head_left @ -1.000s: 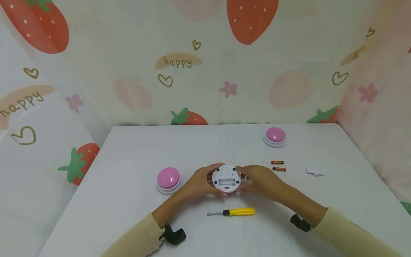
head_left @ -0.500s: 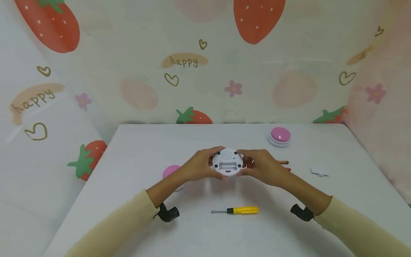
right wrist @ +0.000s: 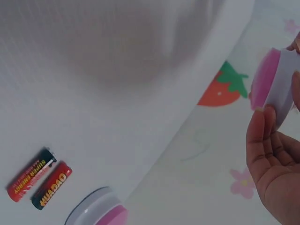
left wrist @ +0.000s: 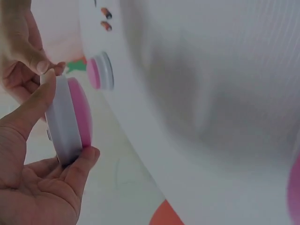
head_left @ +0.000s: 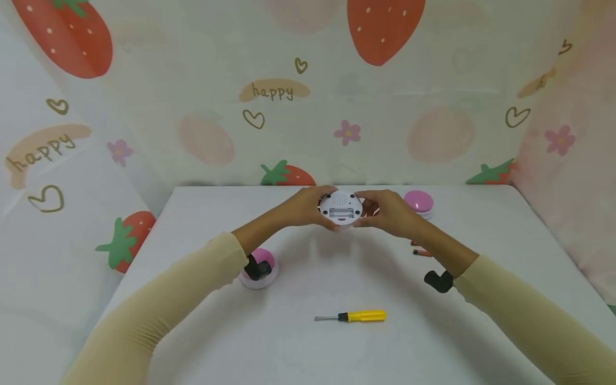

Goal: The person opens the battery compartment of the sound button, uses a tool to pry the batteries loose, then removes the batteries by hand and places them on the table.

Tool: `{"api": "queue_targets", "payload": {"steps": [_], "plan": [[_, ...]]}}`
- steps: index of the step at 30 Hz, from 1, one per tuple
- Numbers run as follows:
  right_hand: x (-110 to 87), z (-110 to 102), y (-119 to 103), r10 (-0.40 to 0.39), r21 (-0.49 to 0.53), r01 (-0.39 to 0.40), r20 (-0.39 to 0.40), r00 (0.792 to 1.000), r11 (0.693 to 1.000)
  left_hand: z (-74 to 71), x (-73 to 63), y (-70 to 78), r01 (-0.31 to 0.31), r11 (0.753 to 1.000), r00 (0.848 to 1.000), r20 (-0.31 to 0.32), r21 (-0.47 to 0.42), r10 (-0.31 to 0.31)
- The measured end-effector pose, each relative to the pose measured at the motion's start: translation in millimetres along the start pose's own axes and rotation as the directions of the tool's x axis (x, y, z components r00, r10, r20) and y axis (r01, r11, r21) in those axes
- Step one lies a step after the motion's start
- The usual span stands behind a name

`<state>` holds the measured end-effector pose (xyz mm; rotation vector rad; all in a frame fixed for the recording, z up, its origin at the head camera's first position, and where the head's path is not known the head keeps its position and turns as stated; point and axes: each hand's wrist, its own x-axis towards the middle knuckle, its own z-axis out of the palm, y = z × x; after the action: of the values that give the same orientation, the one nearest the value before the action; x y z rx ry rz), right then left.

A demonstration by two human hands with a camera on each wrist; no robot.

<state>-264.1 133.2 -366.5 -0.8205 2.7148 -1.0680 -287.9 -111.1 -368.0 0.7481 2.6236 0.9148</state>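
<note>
Both hands hold a round white push-button light with a pink dome (left wrist: 65, 122) up above the table. Its underside (head_left: 341, 201) faces the head camera, showing speaker holes, small dark feet and an uncovered battery slot with no batteries in it. On its left edge the left hand (head_left: 308, 206) grips it between thumb and fingers. From the other side the right hand (head_left: 387, 211) grips it, thumb near the lower rim. In the left wrist view, the pink dome points away from the palm side, toward the table.
A yellow screwdriver (head_left: 356, 316) lies near the front. One pink button (head_left: 262, 262) sits left, partly behind the left wrist's camera; another pink button (head_left: 418, 201) stands at the back right. Two batteries (right wrist: 42, 178) lie right, partly behind the right arm. A white table (head_left: 216, 214) meets a patterned curtain.
Both hands have raised the white button from low over the table and moved it away, toward the back. The right forearm now covers the small white cover and part of the batteries.
</note>
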Motion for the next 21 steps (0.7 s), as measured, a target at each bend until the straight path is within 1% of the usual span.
{"api": "queue_targets", "payload": {"steps": [4, 7, 9, 15, 21], "plan": [[15.3, -4.7, 9.4, 0.025, -0.005, -0.025, 0.009, 1.000, 1.000, -5.7, 20.5, -2.7, 0.013, 0.999, 1.000, 0.011, 0.045, -0.014], [25.8, -5.7, 16.7, 0.049, -0.007, -0.049, 0.021, 0.999, 0.999, -6.6, 33.4, -6.8, 0.027, 0.997, 0.999, 0.019, 0.069, -0.028], [32.0, -5.2, 21.8, 0.062, -0.005, -0.062, 0.032, 0.998, 0.998, -6.0, 40.7, -9.9, 0.038, 0.997, 0.999, 0.028, 0.070, -0.040], [49.1, -0.6, 35.4, 0.095, 0.004, -0.095, 0.056, 0.994, 0.995, -0.6, 58.7, -18.9, 0.090, 0.993, 0.995, 0.037, 0.081, -0.093], [58.9, 6.3, 46.1, 0.130, -0.013, -0.129, 0.073, 0.989, 0.992, 8.5, 70.7, -20.0, 0.177, 0.977, 0.983, 0.033, 0.122, -0.182]]}}
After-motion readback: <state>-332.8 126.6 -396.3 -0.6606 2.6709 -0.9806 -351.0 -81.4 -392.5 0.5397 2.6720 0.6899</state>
